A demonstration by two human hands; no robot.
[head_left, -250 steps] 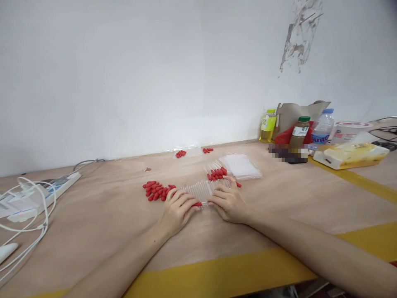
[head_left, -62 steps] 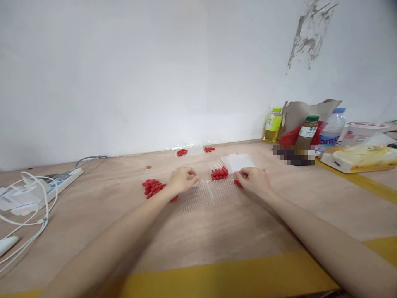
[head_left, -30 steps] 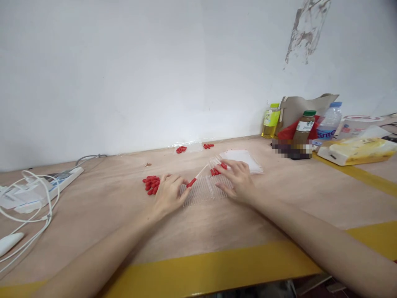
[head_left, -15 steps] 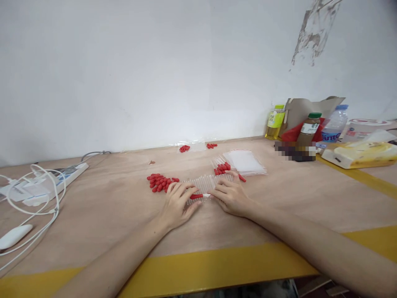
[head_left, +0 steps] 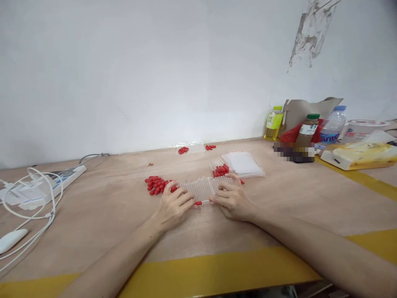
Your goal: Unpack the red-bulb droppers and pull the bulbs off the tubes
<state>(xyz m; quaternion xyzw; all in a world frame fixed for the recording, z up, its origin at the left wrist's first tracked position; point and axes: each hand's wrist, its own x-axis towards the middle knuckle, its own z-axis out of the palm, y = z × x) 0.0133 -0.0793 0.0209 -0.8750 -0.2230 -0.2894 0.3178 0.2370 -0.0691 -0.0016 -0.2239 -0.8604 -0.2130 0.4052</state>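
A row of clear thin tubes (head_left: 203,188) lies flat on the wooden table (head_left: 93,223) in front of me. My left hand (head_left: 173,205) and my right hand (head_left: 231,199) meet at the near end of the row, fingers curled, together pinching one tube with a red cap (head_left: 199,203) on its left end. A heap of loose red caps (head_left: 156,185) sits just left of my left hand. Several capped tubes (head_left: 220,169) lie behind my right hand, beside a stack of clear plastic bags (head_left: 243,163).
Two small bunches of red caps (head_left: 196,148) lie by the wall. A power strip with white cables (head_left: 40,188) and a white mouse (head_left: 10,241) are at the left. Bottles (head_left: 307,130), a paper bag and a tissue pack (head_left: 359,154) stand at the right. Yellow tape (head_left: 217,271) edges the table.
About two seconds ago my hands were at the far ends of the tube row; they came back to its near edge and now pinch a red-capped tube between them.
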